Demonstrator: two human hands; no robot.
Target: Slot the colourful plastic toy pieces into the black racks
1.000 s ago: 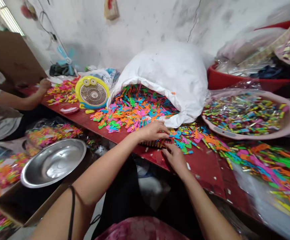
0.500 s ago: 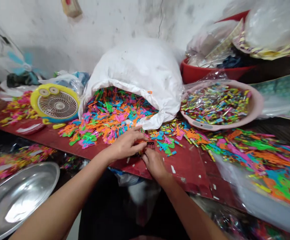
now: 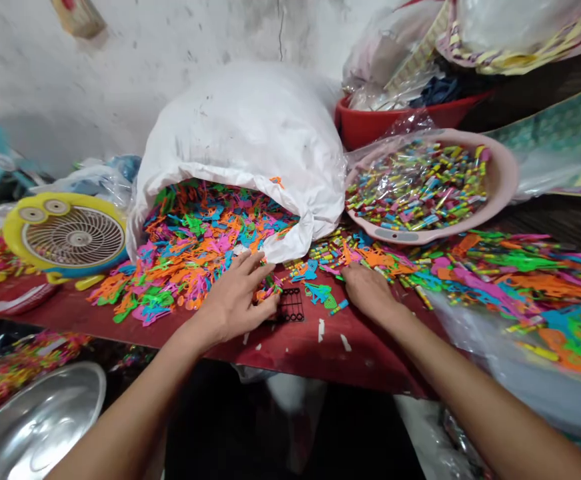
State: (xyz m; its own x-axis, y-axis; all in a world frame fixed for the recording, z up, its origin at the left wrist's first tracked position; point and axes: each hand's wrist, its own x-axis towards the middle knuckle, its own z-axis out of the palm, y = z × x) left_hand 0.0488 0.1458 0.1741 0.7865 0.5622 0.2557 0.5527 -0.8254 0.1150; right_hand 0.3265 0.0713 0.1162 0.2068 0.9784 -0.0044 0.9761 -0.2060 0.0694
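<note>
Spreading its fingers, the left hand (image 3: 235, 297) lies open over the near edge of a heap of bright plastic cut-out pieces (image 3: 190, 257), its fingertips among them and nothing visibly gripped. Just right of that hand, a small black plastic grid (image 3: 290, 305) lies flat on the red tabletop (image 3: 320, 363), touching neither hand. The right hand (image 3: 367, 290) rests palm down farther right, its fingers pointing forward onto loose pieces; whether it holds anything cannot be told. Beyond the left hand, the heap spills from the mouth of a white sack (image 3: 240, 127). Beyond the right hand sits a pink basin (image 3: 500, 173) of small striped pieces wrapped in clear plastic. To the right of that hand, more pieces lie on a clear plastic sheet (image 3: 475, 353). Left of the heap stands a yellow desk fan (image 3: 73, 237); below the left forearm, past the table's edge, lies a steel bowl (image 3: 35, 427).
</note>
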